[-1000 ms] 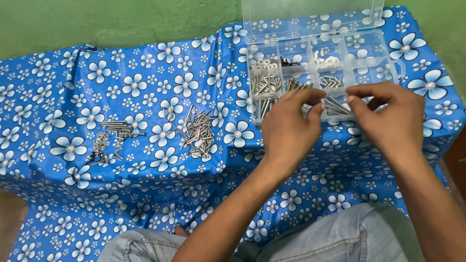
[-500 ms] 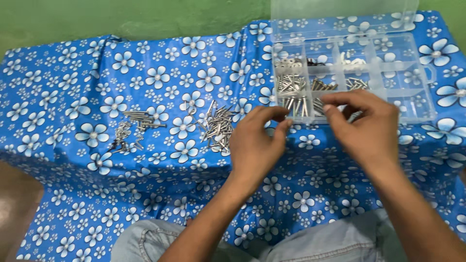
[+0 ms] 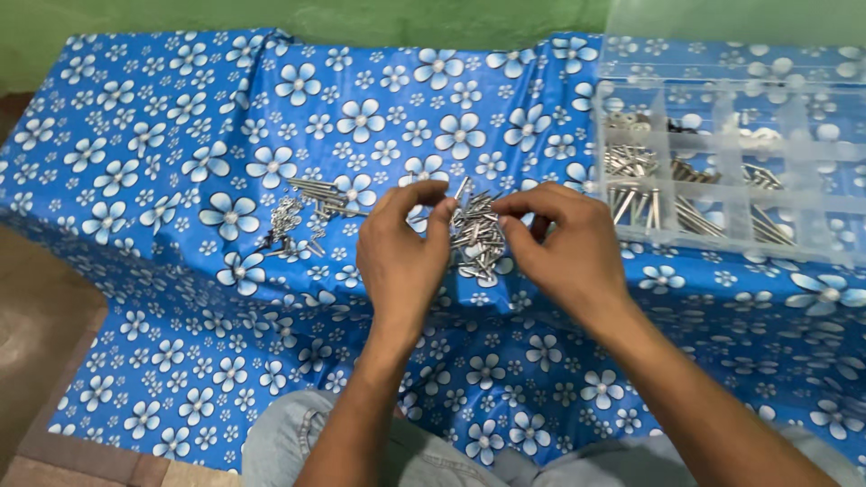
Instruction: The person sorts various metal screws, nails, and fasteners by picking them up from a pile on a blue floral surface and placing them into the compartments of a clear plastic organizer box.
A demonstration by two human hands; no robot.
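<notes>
Steel screws [image 3: 478, 236] lie in a loose heap on the blue flowered cloth [image 3: 180, 135], most with their long axes running near to far, a few splayed off at slants. Left hand [image 3: 401, 252] sits at the heap's left edge, thumb and forefinger curled toward it; right hand [image 3: 564, 248] at its right edge, fingertips drawn together. Whether either pinches a screw, I cannot tell. Off right, the clear compartment box [image 3: 812, 243] holds sorted fasteners.

Both forearms bare, no sleeves in view. Left hand [image 3: 397, 257] and right hand [image 3: 559, 252]: no rings, watch or gloves. Light blue-grey denim trousers [image 3: 298, 451] over legs.
</notes>
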